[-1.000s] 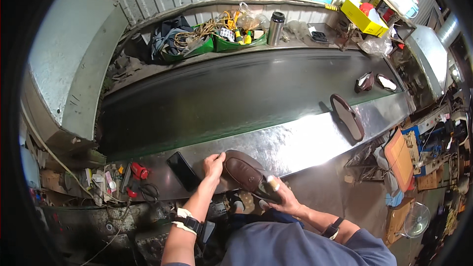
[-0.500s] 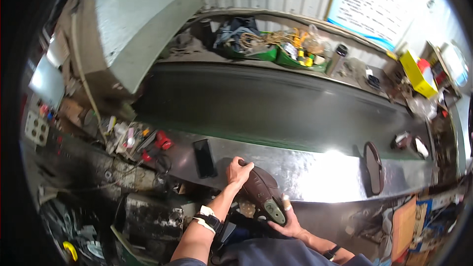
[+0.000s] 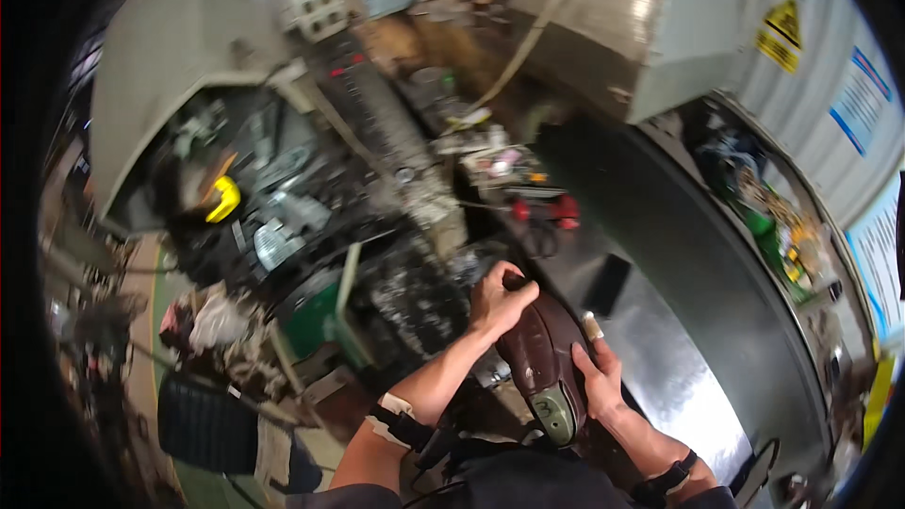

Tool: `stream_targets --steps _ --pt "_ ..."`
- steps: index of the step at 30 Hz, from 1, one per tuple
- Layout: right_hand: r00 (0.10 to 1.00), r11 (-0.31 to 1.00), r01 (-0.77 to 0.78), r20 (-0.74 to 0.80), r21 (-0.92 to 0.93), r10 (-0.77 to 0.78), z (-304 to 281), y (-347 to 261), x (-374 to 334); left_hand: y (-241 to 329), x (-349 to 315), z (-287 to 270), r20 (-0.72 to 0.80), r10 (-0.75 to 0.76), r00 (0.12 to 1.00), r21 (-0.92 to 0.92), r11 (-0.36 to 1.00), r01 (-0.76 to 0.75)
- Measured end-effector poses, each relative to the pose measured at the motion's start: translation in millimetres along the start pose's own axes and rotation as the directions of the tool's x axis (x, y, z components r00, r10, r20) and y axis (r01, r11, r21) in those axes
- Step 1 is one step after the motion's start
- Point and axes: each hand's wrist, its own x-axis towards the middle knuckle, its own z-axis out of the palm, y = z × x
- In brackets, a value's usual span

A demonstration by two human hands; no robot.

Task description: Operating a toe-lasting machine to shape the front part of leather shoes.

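Note:
A dark brown leather shoe (image 3: 542, 349) is held in front of my body, pulled over a green shoe last (image 3: 558, 415) that shows at the near end. My left hand (image 3: 498, 305) is closed round the far end of the shoe, thumb on top. Along the shoe's right side lies my right hand (image 3: 601, 382), its thumb pressed on the upper and a finger with white tape pointing forward; its other fingers are hidden under the shoe. Both wrists wear dark straps.
A black phone (image 3: 607, 285) lies on the metal ledge (image 3: 671, 372) beside the dark conveyor belt (image 3: 693, 226). Red-ended tools (image 3: 547, 211) and clutter lie at its far end. Left stand a grimy machine with a yellow object (image 3: 224, 199) inside and a black seat (image 3: 205, 422).
The view has swung left, bringing the machine and floor into sight. My right hand has shifted from the last's end to the shoe's side; my left hand keeps its hold.

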Motion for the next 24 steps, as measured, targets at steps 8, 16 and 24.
stream_targets --steps 8,16,24 --pt "0.939 0.985 -0.057 0.327 -0.161 0.107 235.1 74.3 31.4 -42.1 -9.3 -297.6 -0.264 -0.352 0.898 -0.548 0.821 0.161" --pt "0.862 0.946 -0.323 0.414 0.002 0.293 389.4 119.6 40.3 -84.8 -79.9 -369.6 -0.321 -0.427 0.845 -0.909 0.389 -0.15" --pt "0.878 0.939 -0.334 0.39 0.081 0.279 440.3 158.0 70.1 -127.7 -49.6 -382.6 -0.225 -0.613 0.757 -0.963 0.258 -0.077"
